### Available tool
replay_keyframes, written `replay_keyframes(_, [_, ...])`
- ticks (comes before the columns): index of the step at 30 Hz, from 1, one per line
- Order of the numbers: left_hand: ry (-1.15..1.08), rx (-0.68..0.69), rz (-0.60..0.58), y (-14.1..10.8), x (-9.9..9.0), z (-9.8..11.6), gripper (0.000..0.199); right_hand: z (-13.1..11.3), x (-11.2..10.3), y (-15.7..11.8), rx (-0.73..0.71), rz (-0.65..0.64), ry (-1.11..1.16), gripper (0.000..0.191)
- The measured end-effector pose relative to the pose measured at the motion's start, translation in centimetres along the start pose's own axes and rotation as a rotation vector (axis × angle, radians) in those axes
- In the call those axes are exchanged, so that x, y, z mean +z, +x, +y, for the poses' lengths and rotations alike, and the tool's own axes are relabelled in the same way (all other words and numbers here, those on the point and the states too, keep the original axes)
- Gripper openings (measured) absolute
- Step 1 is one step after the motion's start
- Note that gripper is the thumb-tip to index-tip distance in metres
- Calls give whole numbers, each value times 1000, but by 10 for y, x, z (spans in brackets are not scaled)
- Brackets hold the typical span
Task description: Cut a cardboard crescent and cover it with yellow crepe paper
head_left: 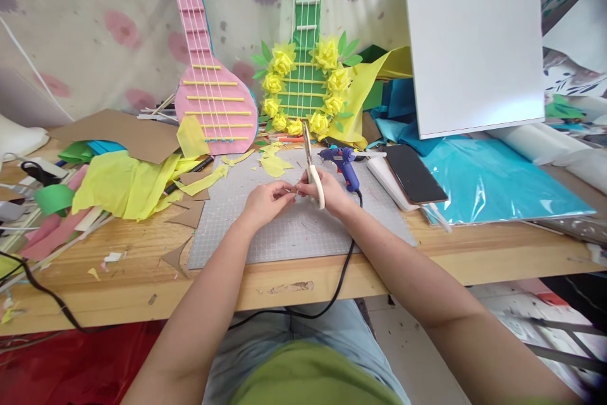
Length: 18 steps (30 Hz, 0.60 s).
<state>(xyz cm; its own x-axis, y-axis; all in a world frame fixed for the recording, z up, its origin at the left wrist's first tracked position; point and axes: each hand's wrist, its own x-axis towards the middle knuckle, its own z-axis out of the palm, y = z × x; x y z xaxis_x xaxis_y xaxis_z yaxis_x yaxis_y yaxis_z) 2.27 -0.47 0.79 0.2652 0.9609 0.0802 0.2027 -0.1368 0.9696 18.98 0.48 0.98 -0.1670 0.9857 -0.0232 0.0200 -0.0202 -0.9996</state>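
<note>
Over the grey cutting mat (284, 241), my two hands meet at the fingertips. My right hand (327, 193) has a pair of scissors (315, 182) with white handles hooked on it, blades pointing away from me. My left hand (269, 203) pinches something tiny at the fingertips, too small to make out. Just right of my hands lies a blue glue gun (346, 165) with a black cord. Yellow paper scraps (274, 162) lie on the mat beyond. Behind stand a green paper instrument (303, 86) ringed with yellow paper flowers and a pink one (215, 105).
To the right are a black phone (415, 172), a blue sheet in clear wrap (502, 177) and an upright white board (477, 45). Crumpled yellow paper (128, 184) and brown cardboard (118, 130) crowd the left. The glue gun's cord (342, 278) hangs over the table's front edge.
</note>
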Motion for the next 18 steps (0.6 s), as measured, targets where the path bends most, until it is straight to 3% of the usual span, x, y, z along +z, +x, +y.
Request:
replay_keyframes(4, [-54,198,630,8,-12,0,23,2,-1,4,7,192,192,36])
replay_keyframes(6, [-231,182,837,14,-13,-1,28,3,0,4,-30,266,287,34])
replay_keyframes(7, [-342,114,850,16,-11,-2,30,3,1,4,-46,287,326,34])
replay_keyframes(8, [-454,14,787,16,-7,-3,33,3,3,4,-60,301,361,33])
replay_keyframes(10, [-617,-157,487,15,5,-3,37,4,7,2,-70,304,407,34])
replay_keyframes(12, [-664,-192,241,11,19,-1,39,4,12,1,-58,266,400,36])
replay_keyframes(15, [-632,-150,226,7,29,1,34,4,11,0,-7,127,208,39])
replay_keyframes(18, [-641,-136,287,7,24,-1,29,2,1,0,-28,71,-241,42])
